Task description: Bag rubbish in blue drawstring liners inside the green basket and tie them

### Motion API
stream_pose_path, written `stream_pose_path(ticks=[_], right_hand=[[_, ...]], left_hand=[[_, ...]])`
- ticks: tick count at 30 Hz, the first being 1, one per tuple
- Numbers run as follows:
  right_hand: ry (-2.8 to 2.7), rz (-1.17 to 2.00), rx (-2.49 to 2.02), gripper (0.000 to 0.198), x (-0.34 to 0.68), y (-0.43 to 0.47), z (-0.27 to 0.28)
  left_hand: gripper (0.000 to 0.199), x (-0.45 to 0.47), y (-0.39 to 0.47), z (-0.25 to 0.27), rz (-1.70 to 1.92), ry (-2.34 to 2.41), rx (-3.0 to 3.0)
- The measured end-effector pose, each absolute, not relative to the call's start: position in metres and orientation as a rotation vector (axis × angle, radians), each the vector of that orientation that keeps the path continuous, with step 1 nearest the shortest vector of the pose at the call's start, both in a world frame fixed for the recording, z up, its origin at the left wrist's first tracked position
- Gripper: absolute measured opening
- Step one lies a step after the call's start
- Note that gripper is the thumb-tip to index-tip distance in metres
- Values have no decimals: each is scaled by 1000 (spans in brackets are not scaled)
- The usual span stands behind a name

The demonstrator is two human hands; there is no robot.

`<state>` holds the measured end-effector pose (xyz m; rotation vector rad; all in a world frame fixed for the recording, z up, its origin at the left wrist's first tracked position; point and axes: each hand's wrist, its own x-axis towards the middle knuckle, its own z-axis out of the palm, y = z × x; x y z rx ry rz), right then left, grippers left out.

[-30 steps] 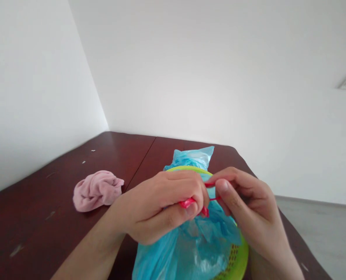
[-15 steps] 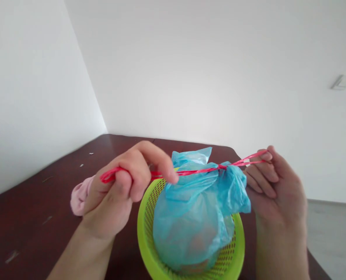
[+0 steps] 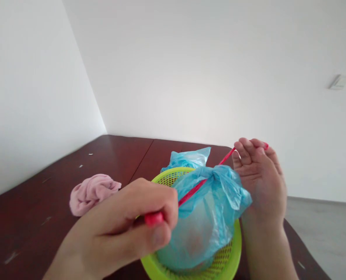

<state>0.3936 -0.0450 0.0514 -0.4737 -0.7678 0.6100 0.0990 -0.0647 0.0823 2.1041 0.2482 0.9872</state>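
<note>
A blue plastic bag (image 3: 199, 229) with its neck gathered sits in a green perforated basket (image 3: 234, 256); its contents show only dimly. Red plastic string (image 3: 192, 193) runs slantwise across the bag's gathered neck, pulled taut between my hands. My left hand (image 3: 126, 225) is closed around one end, in front of the basket's left side. At the right, my right hand (image 3: 260, 175) pinches the other end between thumb and forefinger, palm toward me, beyond the neck. Whether there is a knot at the neck I cannot tell.
A crumpled pink cloth (image 3: 93, 192) lies on the dark red-brown table (image 3: 44, 217) at the left. Another piece of blue plastic (image 3: 188, 157) is behind the basket. White walls (image 3: 190, 70) stand behind and at the left. Small pale scraps dot the tabletop.
My left hand has moved right and toward me; my right hand has shifted slightly left and up. The string now runs more steeply, and the pink cloth is more visible.
</note>
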Motion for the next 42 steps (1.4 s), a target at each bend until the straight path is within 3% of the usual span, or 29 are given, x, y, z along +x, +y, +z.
stream_pose_path(ticks=[1,2,4,5,9,11,14,15,17,21,23,26,28,30,32,36,39,42], right_hand=[[-827,564,-489,10,389,-52,56],[-884,526,-505,13,384,-60,61],[-980,459,-540,19,376,-74,66],[-1016,428,-557,21,373,-80,67],[-1173,336,-649,34,367,-99,64],[-1325,267,-708,59,370,-104,60],[-1684,174,-886,120,375,-108,55],[-1796,163,-939,130,375,-108,53],[-1945,198,-995,119,374,-108,51],[-1935,282,-960,67,368,-104,51],[-1828,266,-955,51,365,-103,53],[-1573,350,-936,29,359,-103,57],[-1370,505,-922,24,355,-103,57],[-1203,695,-924,27,353,-104,54],[-1118,879,-912,35,354,-105,51],[-1203,1153,-862,48,362,-110,48],[-1397,1135,-896,49,367,-118,49],[-1664,993,-961,76,368,-124,51]], left_hand=[[20,97,-64,82,968,392,2111],[20,96,-62,81,946,533,2117],[53,96,-56,77,915,757,2148],[58,96,-52,74,878,849,2190],[20,101,-40,67,756,950,2441],[23,104,-39,69,800,852,2485],[13,111,-44,74,907,674,2396],[9,113,-46,75,918,620,2362],[4,118,-51,76,925,522,2334],[22,125,-56,73,960,373,2377],[43,126,-56,72,1012,338,2389],[93,128,-54,69,1035,365,2482],[122,132,-55,66,938,449,2612],[131,137,-56,63,797,545,2720],[122,141,-55,60,726,636,2770],[81,139,-48,61,761,815,2784],[50,133,-40,64,803,843,2743],[34,130,-33,66,886,757,2655]])
